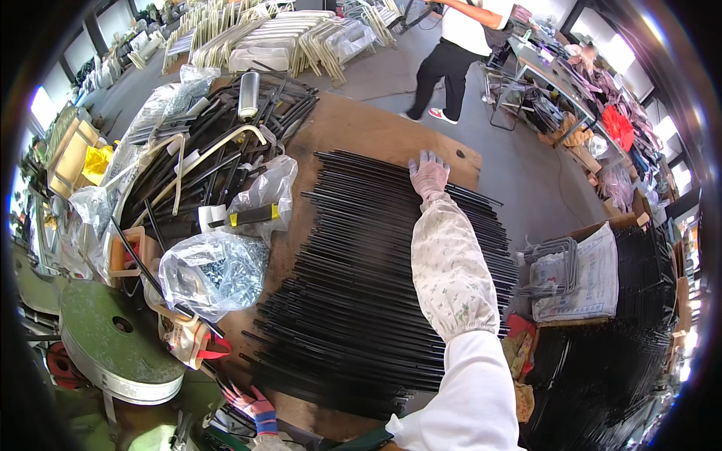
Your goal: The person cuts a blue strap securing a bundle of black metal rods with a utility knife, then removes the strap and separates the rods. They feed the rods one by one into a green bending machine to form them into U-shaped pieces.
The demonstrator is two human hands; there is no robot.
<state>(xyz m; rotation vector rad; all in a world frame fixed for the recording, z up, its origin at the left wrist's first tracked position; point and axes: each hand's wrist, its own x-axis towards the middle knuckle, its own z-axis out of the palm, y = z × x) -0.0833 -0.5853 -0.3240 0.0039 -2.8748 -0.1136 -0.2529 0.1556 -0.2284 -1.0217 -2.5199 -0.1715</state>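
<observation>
A wide layer of thin black metal rods (353, 255) lies side by side across a brown board (353, 124). My right hand (430, 176), in a pale glove below a flowered sleeve cover, reaches to the far side of the layer. Its fingers are stretched out and lie over the farthest rods, not wrapped round any. Low on the left, by the board's near corner, is my left hand (252, 404) in a pink glove with a blue cuff. Its fingers look spread, with nothing visible in them.
Left of the rods are a clear bag of small metal parts (214, 274), a yellow-and-black tool (253, 216), a spray can (248, 95) and heaped tubes. A round green machine (120, 342) stands nearer. A person (451, 56) walks beyond. Stacked black rods (602, 376) fill the right.
</observation>
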